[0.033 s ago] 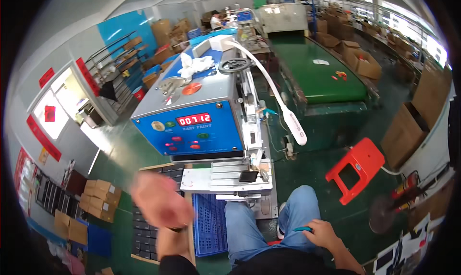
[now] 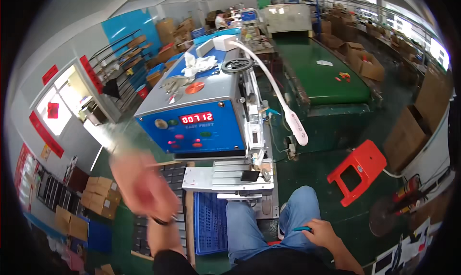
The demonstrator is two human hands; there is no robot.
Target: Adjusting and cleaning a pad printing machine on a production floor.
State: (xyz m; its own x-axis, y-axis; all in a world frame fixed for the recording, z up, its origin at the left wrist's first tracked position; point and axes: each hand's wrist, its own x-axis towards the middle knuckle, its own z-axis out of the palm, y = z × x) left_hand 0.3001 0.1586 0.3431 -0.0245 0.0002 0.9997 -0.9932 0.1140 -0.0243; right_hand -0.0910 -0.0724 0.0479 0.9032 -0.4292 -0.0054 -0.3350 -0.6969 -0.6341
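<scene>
My left hand (image 2: 144,184), a dark band at its wrist, is raised over a wooden-edged tray (image 2: 191,232) of black rectangular pieces (image 2: 144,236). Motion smears its fingers, so whether it holds anything is unclear. My right hand (image 2: 322,232) rests on my right thigh, closed around a slim teal pen-like tool (image 2: 301,228). In front of me stands a printing machine (image 2: 201,131) with a blue front panel and a red digit display. Its metal worktable (image 2: 230,173) juts toward my knees and carries a small black piece (image 2: 249,175).
A blue plastic crate (image 2: 210,227) sits left of my legs. To the right are a red stool (image 2: 355,174) and a green conveyor belt (image 2: 321,83). A white curved arm (image 2: 273,83) extends from the machine top. Cardboard boxes (image 2: 100,198) stand on the left. Another person (image 2: 220,20) is far back.
My left hand has swung left and forward, away from the worktable, uncovering more of the tray. The view has shifted slightly. My right hand stays on the thigh with the teal tool.
</scene>
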